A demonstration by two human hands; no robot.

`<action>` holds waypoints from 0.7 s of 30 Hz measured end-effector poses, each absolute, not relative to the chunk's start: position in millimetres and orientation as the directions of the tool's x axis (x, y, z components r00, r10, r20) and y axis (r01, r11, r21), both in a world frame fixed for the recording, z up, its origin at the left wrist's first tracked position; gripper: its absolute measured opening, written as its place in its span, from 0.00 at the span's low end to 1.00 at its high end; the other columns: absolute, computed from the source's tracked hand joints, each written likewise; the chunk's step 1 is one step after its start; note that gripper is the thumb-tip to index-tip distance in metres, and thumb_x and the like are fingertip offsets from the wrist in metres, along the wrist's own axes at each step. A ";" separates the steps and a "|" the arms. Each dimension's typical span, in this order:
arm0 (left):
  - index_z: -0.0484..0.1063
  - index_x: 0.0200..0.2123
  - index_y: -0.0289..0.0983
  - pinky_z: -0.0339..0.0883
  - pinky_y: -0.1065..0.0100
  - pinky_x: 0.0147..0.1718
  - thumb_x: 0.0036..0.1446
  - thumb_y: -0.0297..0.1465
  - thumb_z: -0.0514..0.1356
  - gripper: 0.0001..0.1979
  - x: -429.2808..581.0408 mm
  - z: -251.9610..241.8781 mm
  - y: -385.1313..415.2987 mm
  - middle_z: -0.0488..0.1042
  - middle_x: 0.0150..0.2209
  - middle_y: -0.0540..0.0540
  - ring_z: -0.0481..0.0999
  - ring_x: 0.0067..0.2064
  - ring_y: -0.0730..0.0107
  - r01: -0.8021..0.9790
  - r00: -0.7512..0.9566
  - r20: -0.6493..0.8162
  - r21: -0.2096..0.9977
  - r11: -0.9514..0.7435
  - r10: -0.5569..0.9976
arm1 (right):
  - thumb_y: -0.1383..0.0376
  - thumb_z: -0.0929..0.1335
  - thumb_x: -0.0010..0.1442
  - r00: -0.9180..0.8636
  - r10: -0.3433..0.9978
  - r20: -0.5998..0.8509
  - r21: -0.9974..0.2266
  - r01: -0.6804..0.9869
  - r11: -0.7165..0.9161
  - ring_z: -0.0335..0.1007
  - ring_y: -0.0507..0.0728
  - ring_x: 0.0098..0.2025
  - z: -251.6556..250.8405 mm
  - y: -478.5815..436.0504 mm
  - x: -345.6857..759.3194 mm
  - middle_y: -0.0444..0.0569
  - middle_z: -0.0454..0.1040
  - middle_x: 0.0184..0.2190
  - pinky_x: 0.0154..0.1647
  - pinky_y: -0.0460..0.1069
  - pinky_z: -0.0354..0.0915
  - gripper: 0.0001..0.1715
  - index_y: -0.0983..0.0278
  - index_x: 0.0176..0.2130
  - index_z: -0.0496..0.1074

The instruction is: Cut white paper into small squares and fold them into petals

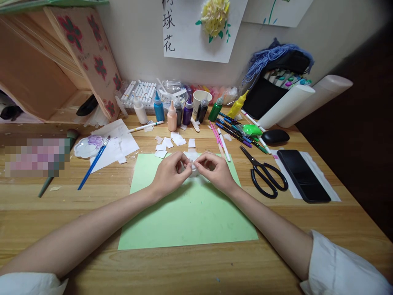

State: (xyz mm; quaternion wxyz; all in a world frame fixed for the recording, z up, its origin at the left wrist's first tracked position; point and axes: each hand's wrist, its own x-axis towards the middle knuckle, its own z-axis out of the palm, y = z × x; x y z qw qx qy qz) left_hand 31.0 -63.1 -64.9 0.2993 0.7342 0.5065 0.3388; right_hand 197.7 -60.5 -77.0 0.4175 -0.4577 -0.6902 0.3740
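Over the upper part of a light green sheet of paper (190,221), my two hands meet fingertip to fingertip. My left hand (170,172) is closed in a pinch on one side of a small white piece of paper (193,166). My right hand (216,170) pinches the same piece from the other side. The fingers cover much of it, so its exact shape is hard to make out. Just beyond my hands lie several cut white paper pieces (178,139), some of them close to the sheet's far edge.
Black scissors (264,172) and a phone (303,175) lie to the right. Paint bottles (172,116) stand in a row behind, with markers (235,129) beside them. At left are a blue paintbrush (93,164), a small palette (82,148) and white paper (121,141).
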 end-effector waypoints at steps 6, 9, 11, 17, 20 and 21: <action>0.64 0.26 0.36 0.57 0.72 0.25 0.53 0.30 0.55 0.05 30.6 -63.3 -63.5 0.67 0.25 0.52 0.63 0.25 0.75 0.540 0.273 0.180 0.784 -0.305 0.945 | 0.64 0.67 0.56 -0.231 0.945 0.230 -0.898 0.325 0.298 0.52 0.49 0.23 -77.2 -60.7 198.6 0.42 0.63 0.22 0.23 0.46 0.51 0.07 0.64 0.28 0.70; 0.64 0.26 0.36 0.57 0.72 0.25 0.53 0.30 0.55 0.05 30.5 -63.1 -63.8 0.67 0.25 0.52 0.63 0.25 0.75 0.537 0.279 0.187 0.783 -0.314 0.942 | 0.63 0.67 0.56 -0.238 0.946 0.221 -0.897 0.330 0.293 0.51 0.49 0.23 -76.9 -60.7 199.0 0.42 0.64 0.22 0.23 0.46 0.50 0.08 0.64 0.27 0.70; 0.64 0.26 0.36 0.57 0.72 0.25 0.52 0.30 0.55 0.05 30.5 -63.2 -63.8 0.67 0.24 0.52 0.63 0.25 0.76 0.538 0.277 0.187 0.783 -0.314 0.942 | 0.64 0.67 0.56 -0.239 0.947 0.214 -0.900 0.329 0.286 0.51 0.48 0.23 -76.8 -60.6 199.1 0.42 0.63 0.22 0.22 0.46 0.50 0.07 0.64 0.27 0.70; 0.64 0.26 0.36 0.57 0.73 0.25 0.52 0.29 0.55 0.04 30.9 -63.3 -63.6 0.67 0.24 0.52 0.63 0.25 0.76 0.547 0.263 0.181 0.781 -0.301 0.948 | 0.66 0.67 0.54 -0.229 0.949 0.217 -0.903 0.321 0.284 0.50 0.48 0.22 -76.3 -60.4 199.3 0.41 0.63 0.22 0.22 0.46 0.49 0.06 0.64 0.27 0.69; 0.64 0.26 0.37 0.57 0.72 0.25 0.51 0.29 0.55 0.04 31.2 -63.3 -63.8 0.67 0.24 0.52 0.63 0.25 0.76 0.547 0.261 0.182 0.781 -0.301 0.948 | 0.66 0.67 0.54 -0.223 0.948 0.228 -0.898 0.329 0.294 0.51 0.48 0.22 -76.1 -60.4 199.1 0.42 0.66 0.23 0.22 0.46 0.50 0.05 0.64 0.27 0.69; 0.64 0.26 0.37 0.57 0.72 0.26 0.51 0.29 0.55 0.04 31.2 -63.4 -63.8 0.68 0.25 0.52 0.63 0.25 0.76 0.545 0.262 0.184 0.782 -0.303 0.947 | 0.66 0.67 0.54 -0.223 0.947 0.230 -0.896 0.331 0.296 0.51 0.48 0.23 -76.2 -60.4 199.0 0.43 0.66 0.24 0.22 0.46 0.50 0.05 0.64 0.27 0.69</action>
